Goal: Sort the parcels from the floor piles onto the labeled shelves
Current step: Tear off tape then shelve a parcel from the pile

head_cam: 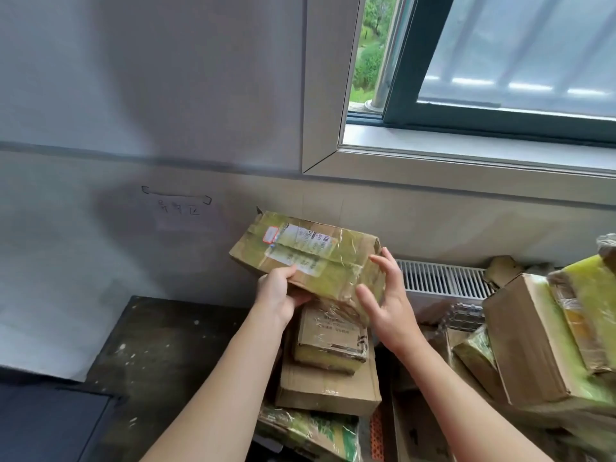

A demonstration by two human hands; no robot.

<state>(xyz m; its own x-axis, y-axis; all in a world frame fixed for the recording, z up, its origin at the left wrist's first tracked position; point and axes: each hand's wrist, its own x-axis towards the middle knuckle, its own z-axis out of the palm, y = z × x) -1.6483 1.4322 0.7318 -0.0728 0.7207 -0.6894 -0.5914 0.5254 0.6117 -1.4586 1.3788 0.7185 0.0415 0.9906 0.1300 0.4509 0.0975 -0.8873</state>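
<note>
Held parcel (310, 258): taped cardboard, gripped at its near edge by left hand (278, 293).
Right hand (386, 301): fingers spread beside the parcel's right end.
Below: stacked parcels (330, 371).

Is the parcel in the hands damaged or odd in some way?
Yes. The parcel that the left hand grips looks worn: its cardboard is creased, and the right end, near the open right hand, seems crushed under wrinkled tape.

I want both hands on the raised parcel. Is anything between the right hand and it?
Nothing visible. The right hand is open at the right end of the parcel, whose near edge the left hand grips.
</note>
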